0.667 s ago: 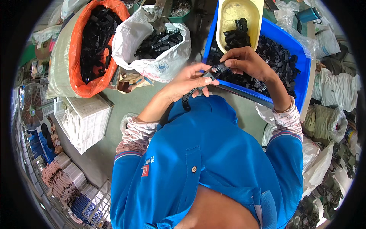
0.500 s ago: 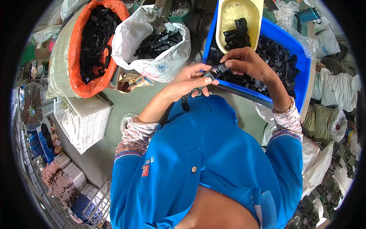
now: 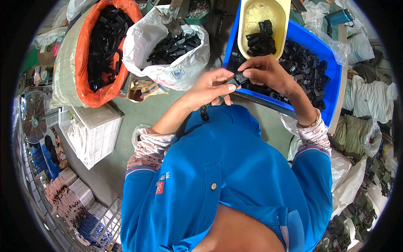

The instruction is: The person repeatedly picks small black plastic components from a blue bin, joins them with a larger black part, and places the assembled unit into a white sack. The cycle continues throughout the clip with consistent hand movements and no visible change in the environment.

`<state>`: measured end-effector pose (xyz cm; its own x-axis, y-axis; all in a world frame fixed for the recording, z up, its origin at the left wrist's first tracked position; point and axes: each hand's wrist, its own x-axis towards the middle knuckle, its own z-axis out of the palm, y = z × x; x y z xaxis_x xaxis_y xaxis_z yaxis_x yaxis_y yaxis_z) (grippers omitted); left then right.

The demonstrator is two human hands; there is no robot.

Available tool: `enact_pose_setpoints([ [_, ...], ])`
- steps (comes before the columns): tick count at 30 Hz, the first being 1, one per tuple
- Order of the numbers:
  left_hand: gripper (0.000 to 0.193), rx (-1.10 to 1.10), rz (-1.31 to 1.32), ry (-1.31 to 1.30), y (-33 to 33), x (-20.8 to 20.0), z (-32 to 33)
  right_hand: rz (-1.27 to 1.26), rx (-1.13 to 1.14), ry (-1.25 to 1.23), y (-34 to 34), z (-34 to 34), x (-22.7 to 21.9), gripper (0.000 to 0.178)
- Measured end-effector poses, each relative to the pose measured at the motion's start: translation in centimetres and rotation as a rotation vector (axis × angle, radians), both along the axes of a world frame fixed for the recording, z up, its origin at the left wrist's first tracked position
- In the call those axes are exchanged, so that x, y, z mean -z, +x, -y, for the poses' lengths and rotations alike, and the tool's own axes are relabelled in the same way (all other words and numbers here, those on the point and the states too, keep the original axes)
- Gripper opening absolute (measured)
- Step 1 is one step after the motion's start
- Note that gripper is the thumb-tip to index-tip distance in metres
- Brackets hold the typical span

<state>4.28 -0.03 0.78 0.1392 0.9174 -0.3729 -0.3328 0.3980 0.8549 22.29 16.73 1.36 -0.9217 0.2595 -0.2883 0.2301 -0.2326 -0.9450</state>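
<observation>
Left hand: the left hand point(image 3: 208, 89) is curled, thumb on top and fingers beneath, clamped on a narrow black plastic part point(image 3: 238, 80); a curved black strip point(image 3: 204, 112) hangs below it, the join hidden by fingers.
Right hand: the right hand point(image 3: 270, 74) pinches the part's upper end between thumb and forefinger, its other fingers bent in.
Held part: one, slanting between both hands, above the lap and just beside the near left corner of the blue bin.
Sacks: two; a pale woven sack lined with orange-red plastic point(image 3: 82, 90), then a white woven plastic sack point(image 3: 168, 73), both holding black pieces too overlapped to count.
Tub: one yellow rectangular plastic tub point(image 3: 262, 12), a small heap of black pieces inside; their number cannot be told.
Bin: one blue rectangular plastic bin point(image 3: 336, 84) under the tub, holding many black pieces, uncountable.
Print on sack: a small blue printed mark on the white sack's front.
Badge on shirt: one red square badge point(image 3: 159, 188) with pale marks on the blue cloth shirt point(image 3: 252, 147), more white marks beside it.
</observation>
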Motion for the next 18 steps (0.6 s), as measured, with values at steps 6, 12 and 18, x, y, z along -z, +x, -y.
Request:
enact_pose_setpoints([
  [6,0.03,-0.007,-0.12,0.019,0.3,0.1,-0.3,-0.005,0.086,0.067,-0.3,2.0,0.0,0.028],
  [12,0.031,-0.235,-0.619,0.281,1.6,-0.2,-0.6,-0.157,0.464,0.096,0.3,4.4,2.6,0.025],
  [18,0.03,-0.109,-0.893,0.311,-0.1,-1.1,-0.5,-0.354,0.598,0.092,0.0,8.2,3.6,0.017],
])
